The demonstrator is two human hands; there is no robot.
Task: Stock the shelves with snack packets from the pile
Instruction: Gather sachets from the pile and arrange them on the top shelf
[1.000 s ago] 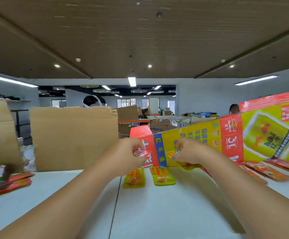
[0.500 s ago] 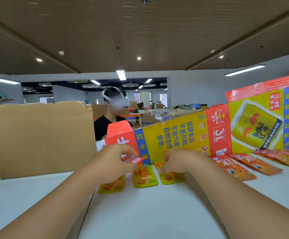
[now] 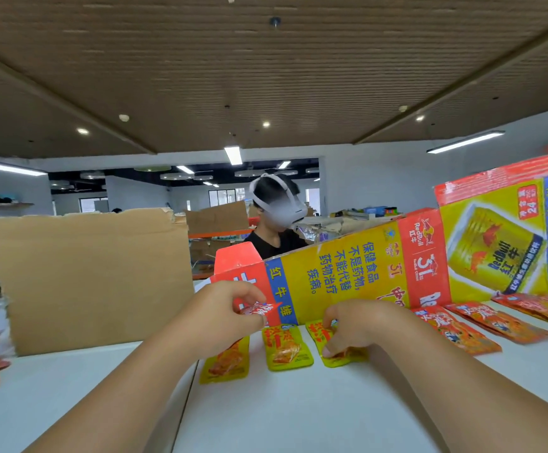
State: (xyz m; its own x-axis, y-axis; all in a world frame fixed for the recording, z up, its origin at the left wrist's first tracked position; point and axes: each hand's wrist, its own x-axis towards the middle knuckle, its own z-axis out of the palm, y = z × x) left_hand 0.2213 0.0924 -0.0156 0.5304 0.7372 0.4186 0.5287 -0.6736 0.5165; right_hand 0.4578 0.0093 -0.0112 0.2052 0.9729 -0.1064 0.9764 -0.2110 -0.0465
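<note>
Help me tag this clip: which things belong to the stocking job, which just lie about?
Job: left hand pinching red packet; right hand gripping yellow packet; other yellow packets; orange packets.
Lying about: brown cardboard; Red Bull carton; person opposite.

a flattened yellow-and-red carton (image 3: 348, 273) stands beside a brown cardboard sheet (image 3: 89, 276), a person (image 3: 267, 245) in a headset behind them.

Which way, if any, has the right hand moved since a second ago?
Yes. The right hand dropped from in front of the carton onto the yellow packet below.
</note>
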